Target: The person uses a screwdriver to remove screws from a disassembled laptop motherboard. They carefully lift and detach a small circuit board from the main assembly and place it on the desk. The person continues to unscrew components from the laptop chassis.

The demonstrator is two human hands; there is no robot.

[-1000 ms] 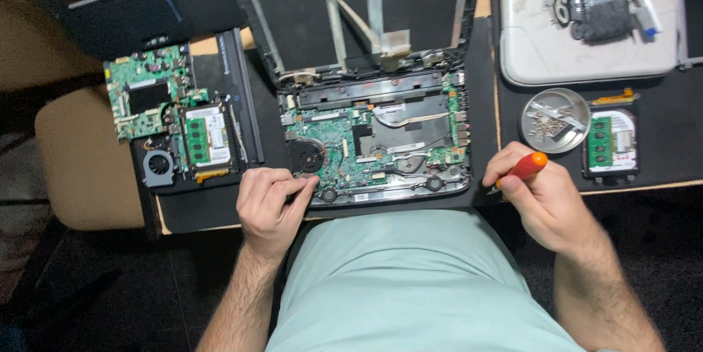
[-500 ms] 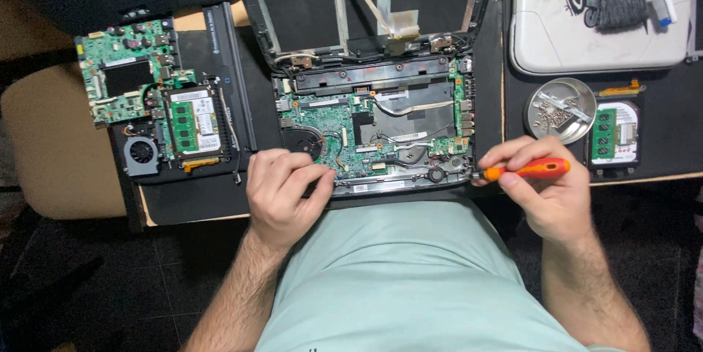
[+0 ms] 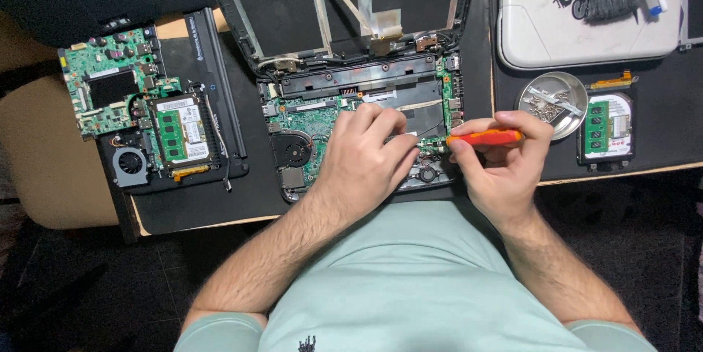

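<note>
An opened laptop base (image 3: pixel 366 81) lies on the desk before me, its green mainboard (image 3: pixel 307 114) and round fan (image 3: pixel 296 152) bare. My left hand (image 3: pixel 366 158) rests flat on the mainboard, fingers pointing right toward the board's right part. My right hand (image 3: pixel 505 158) grips an orange-handled screwdriver (image 3: pixel 487 137), held level, with its tip pointing left at the board next to my left fingertips. The tip itself is hidden between my fingers.
A second green board (image 3: pixel 102 85), a drive with a memory stick (image 3: pixel 179 136) and a small fan (image 3: pixel 132 163) lie at left. A round metal dish of screws (image 3: pixel 551 105) and another drive (image 3: pixel 606 129) sit at right. A white laptop lid with a brush (image 3: pixel 586 8) lies behind.
My left hand has moved up from the laptop's front edge onto the mainboard. My right hand has brought the screwdriver left, over the board.
</note>
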